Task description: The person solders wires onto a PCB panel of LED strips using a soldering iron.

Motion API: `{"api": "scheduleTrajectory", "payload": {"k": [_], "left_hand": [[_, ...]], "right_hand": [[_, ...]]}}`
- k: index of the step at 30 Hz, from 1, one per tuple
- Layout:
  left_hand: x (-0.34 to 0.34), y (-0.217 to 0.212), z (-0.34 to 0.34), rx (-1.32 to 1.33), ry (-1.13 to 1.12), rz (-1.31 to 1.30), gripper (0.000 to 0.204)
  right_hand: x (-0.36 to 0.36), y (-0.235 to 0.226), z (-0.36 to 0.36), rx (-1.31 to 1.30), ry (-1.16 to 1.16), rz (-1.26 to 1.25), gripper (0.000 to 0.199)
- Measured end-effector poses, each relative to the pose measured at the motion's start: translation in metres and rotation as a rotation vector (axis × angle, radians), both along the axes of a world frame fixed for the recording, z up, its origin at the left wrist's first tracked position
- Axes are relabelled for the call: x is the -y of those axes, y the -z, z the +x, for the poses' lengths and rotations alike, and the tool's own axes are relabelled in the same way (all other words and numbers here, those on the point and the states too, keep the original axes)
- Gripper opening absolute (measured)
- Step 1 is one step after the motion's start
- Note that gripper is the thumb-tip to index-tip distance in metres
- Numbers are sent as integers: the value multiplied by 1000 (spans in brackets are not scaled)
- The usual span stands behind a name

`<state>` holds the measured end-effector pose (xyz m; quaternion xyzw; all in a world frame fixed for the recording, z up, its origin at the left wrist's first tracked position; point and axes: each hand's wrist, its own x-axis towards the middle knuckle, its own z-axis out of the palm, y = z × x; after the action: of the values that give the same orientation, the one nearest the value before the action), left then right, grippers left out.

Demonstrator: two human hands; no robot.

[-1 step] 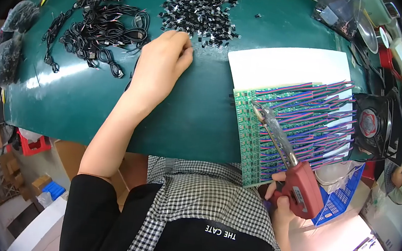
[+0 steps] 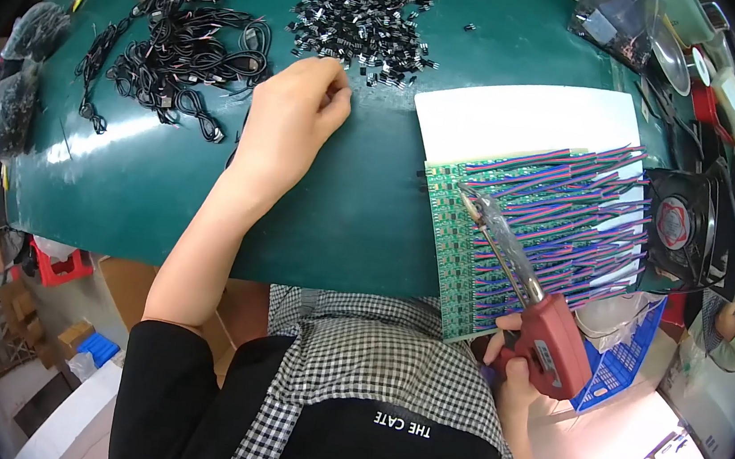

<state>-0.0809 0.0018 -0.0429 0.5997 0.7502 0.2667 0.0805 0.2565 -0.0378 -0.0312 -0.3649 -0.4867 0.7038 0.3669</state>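
My left hand is closed, knuckles up, over the green table at the near edge of a pile of small black connectors with metal pins. Its fingertips are turned under and hidden, so what they hold cannot be made out. A bit of black cable shows beside that wrist. My right hand grips the red handle of a soldering gun. The gun's long tip points up and left over a green circuit board panel. Rows of red, blue and black wires run rightward from the boards.
Bundles of black cables lie at the left of the green table. A white sheet sits under the panel. To the right stand a black fan-like unit and a blue basket. Plastic-wrapped bundles are at the far left.
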Motion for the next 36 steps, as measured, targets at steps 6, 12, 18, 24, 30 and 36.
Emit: {"api": "scheduleTrajectory", "payload": {"k": [6, 12, 18, 24, 30, 36], "left_hand": [[20, -6, 33, 1208, -27, -158, 10], [34, -16, 73, 1369, -81, -232, 7], [34, -13, 82, 1332, -142, -177, 7], [29, -6, 85, 1302, -145, -130, 22], [24, -5, 85, 1346, -159, -122, 27], [24, -3, 83, 1329, -100, -131, 25]], "right_hand": [[3, -2, 1, 39, -3, -43, 54], [1, -7, 4, 124, -13, -103, 60], [4, -4, 3, 85, 1, -152, 60], [2, 1, 14, 212, -61, -24, 60], [13, 22, 37, 519, -102, 322, 43], [10, 17, 27, 651, -88, 407, 28]]}}
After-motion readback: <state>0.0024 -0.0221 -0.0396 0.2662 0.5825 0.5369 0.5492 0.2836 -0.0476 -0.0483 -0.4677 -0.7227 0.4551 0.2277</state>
